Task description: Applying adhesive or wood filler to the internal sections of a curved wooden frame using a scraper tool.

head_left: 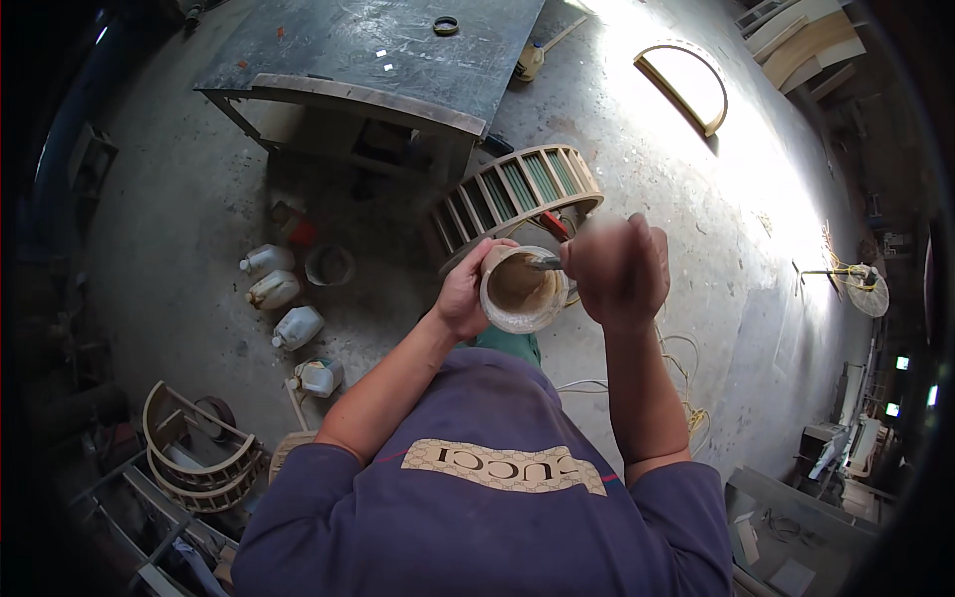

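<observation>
A whitish round tub [522, 321] with a rough, smeared rim is held in front of my body. Tan paste [517, 284] coats its inside. My left hand [464, 292] is wrapped round the tub's left side. Closed and partly blurred, my right hand [625, 274] grips a tool with a narrow metal end [546, 264], which reaches over the rim into the tub. The tool's handle is hidden in the fist, so its exact kind does not show. Just beyond the tub stands a curved wooden frame [517, 192] with slats and green strips between them.
A dark-topped table [368, 50] stands ahead, bearing a roll of tape [445, 25]. Several plastic jugs [298, 326] and a bucket [330, 266] are on the floor at left. Curved wooden frames [199, 458] lie lower left, a half-round frame [681, 90] far right. Cables [686, 368] trail at right.
</observation>
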The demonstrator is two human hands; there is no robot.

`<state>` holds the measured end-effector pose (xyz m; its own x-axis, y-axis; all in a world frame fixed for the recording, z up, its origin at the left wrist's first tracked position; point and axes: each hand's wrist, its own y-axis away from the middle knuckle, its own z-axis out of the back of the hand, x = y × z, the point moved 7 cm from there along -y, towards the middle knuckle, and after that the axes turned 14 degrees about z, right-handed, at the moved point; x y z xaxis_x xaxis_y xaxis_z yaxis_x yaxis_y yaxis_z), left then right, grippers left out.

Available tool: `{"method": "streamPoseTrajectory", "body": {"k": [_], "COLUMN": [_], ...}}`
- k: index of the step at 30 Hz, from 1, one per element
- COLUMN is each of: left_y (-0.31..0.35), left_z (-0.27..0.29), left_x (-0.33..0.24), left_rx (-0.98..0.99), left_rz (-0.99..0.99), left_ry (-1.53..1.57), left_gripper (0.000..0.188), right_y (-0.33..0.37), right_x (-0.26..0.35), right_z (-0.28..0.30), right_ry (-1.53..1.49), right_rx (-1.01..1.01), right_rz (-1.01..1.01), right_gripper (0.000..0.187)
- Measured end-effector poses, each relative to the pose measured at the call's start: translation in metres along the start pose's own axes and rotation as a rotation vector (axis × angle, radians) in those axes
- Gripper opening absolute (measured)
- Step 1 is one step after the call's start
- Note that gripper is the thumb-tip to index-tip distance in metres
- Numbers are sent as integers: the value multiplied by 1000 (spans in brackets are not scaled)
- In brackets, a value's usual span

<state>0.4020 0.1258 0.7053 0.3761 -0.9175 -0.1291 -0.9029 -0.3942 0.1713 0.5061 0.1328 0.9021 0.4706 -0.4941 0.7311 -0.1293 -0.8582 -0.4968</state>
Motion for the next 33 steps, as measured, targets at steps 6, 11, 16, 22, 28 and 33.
{"method": "streamPoseTrajectory", "body": {"k": [6, 11, 16, 22, 28, 33], "left_y": [6, 2, 10, 18, 14, 20], "left_z": [8, 31, 30, 30, 36, 83], "left_x": [4, 8, -3, -15, -9, 8], "left_rx": [-123, -35, -205, -174, -169, -213], "left_rz": [-15, -50, -93, -90, -81, -65], "left_ry": [164, 172, 156, 70, 71, 44], "left_gripper": [48, 49, 47, 49, 51, 50], "right_y": [14, 30, 39, 54, 81, 97], "right_x": [-1, -11, -2, 20, 11, 5], "right_z": [-19, -30, -14, 2, 12, 2], "right_ry": [263, 337, 561, 1059, 1062, 1006], "right_rx": [255, 319, 189, 204, 172, 188], "right_rz": [30, 41, 156, -18, -198, -184], "right_gripper": [59, 58, 30, 21, 27, 47]}}
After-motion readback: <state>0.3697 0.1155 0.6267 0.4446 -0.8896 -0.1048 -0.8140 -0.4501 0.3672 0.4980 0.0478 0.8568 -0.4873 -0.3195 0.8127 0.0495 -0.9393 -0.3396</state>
